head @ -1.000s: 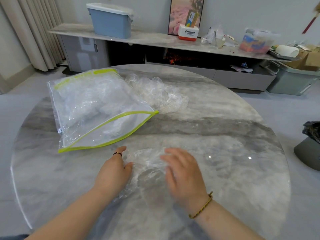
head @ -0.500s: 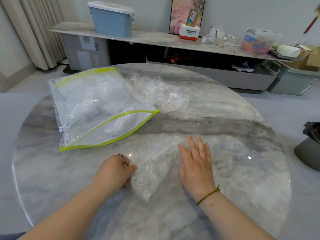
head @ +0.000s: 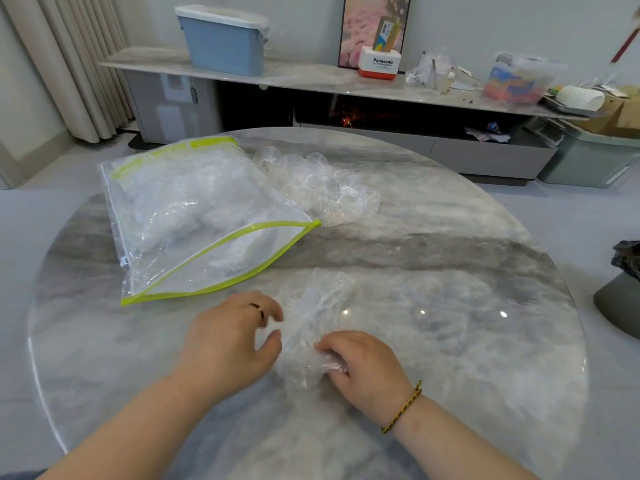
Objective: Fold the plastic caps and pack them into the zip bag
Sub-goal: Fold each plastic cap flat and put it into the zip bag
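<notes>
Mid-fold: right hand (head: 363, 362) pinches plastic cap (head: 311, 313) near end, left hand (head: 232, 337) relaxed, empty beside it; next I'd double it over, then zip bag (head: 194, 220) at 11 o'clock.

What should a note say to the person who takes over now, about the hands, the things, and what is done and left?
Left hand: loosely curved beside the cap, no grip seen.
Right hand: grips the cap's near end.
Zip bag: open on the table, some caps inside.
Loose caps: piled behind the bag.
Done: some caps packed.
Left: fold this cap, pack it, then the pile.
</notes>
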A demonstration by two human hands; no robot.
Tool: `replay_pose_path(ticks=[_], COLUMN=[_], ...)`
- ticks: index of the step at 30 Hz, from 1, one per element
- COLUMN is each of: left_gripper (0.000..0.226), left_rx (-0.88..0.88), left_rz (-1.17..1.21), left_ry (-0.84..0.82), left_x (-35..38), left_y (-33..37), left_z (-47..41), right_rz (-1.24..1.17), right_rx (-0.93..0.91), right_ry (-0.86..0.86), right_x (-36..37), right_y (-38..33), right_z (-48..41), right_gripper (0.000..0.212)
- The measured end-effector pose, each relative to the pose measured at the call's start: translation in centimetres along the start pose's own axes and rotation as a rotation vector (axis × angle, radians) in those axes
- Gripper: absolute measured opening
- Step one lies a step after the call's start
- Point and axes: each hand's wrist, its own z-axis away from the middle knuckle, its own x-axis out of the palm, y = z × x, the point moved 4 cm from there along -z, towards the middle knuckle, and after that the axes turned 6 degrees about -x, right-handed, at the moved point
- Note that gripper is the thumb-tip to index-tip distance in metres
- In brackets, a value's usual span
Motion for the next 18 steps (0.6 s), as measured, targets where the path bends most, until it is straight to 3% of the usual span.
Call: replay_pose_path(ticks=[2, 4, 6, 9, 12, 14, 15, 16, 18], left_gripper=[0.038, 0.058, 0.068, 0.066, 0.043, 0.021, 0.007, 0.010, 0.016], left_rx=[0.298, 0.386, 0.394, 0.287, 0.159, -0.036, -0.186, -0.302, -0.379], left_rz=[0.153, 0.101, -0.011, -0.079, -0.016, 0.166, 0.248, 0.319, 0.332], left_ry=[-0.048, -0.170, -0.206, -0.174, -0.057, -0.069, -0.108, -0.132, -0.126], left_x=[1.0, 2.5, 3.7, 4.2, 4.1, 4.0, 4.1, 4.3, 4.9], left_y=[1.0, 1.3, 1.0, 0.1, -0.4, -0.7, -1.1, -1.4, -2.0], left_z=[0.8, 1.4, 1.7, 1.2, 0.6, 0.4, 0.1, 0.2, 0.3], right_rz=[-0.076, -0.141, -0.261, -0.438, -0.551, -0.626, -0.634, -0.611, -0.441], right_rx=[0.041, 0.111, 0.226, 0.412, 0.567, 0.666, 0.703, 0.725, 0.702], right_ry=[-0.016, -0.025, -0.044, 0.000, 0.053, 0.105, 0.108, 0.100, 0.089], right_x=[-0.4, -0.8, -0.9, -1.0, -0.8, -1.0, -1.0, -1.2, -1.5], right_y=[-0.3, -0.3, 0.1, 1.1, 1.7, 1.9, 1.9, 1.8, 1.6], right_z=[-0.1, -0.1, -0.1, -0.1, 0.2, 0.4, 0.5, 0.6, 0.6], right_gripper=[0.028, 0.045, 0.043, 0.019, 0.026, 0.030, 0.030, 0.029, 0.022])
